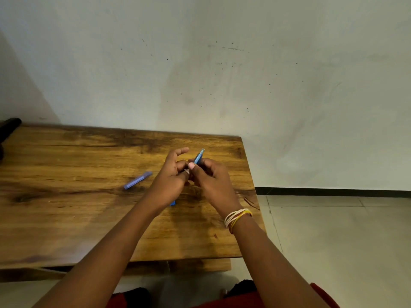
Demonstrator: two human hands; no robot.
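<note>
Blue pen [198, 157] is held up over the far right part of the wooden table [66, 207], tip pointing up and away toward the wall, clear of the surface. Judging by looks: light, stiff plastic barrel, smooth so a bit slippery, the thin tip the part most likely to get damaged. Best hold is mid-barrel with thumb against fingertips, keeping off the tip. Right hand [213, 181] does about that: thumb and curled fingers pinch the barrel just below the tip section, other fingers tucked in. Left hand [170, 178] is pressed up against it from the left, fingers bent toward the pen's near end, forefinger lifted free. That end is hidden between the hands, so can't tell if the left pinches it or just touches. Matching blue cap [138, 180] lies flat on the table, left of the hands and apart from them. Small blue piece [173, 203] peeks out under the left wrist. Thread bands [236, 216] sit on the right wrist.
</note>
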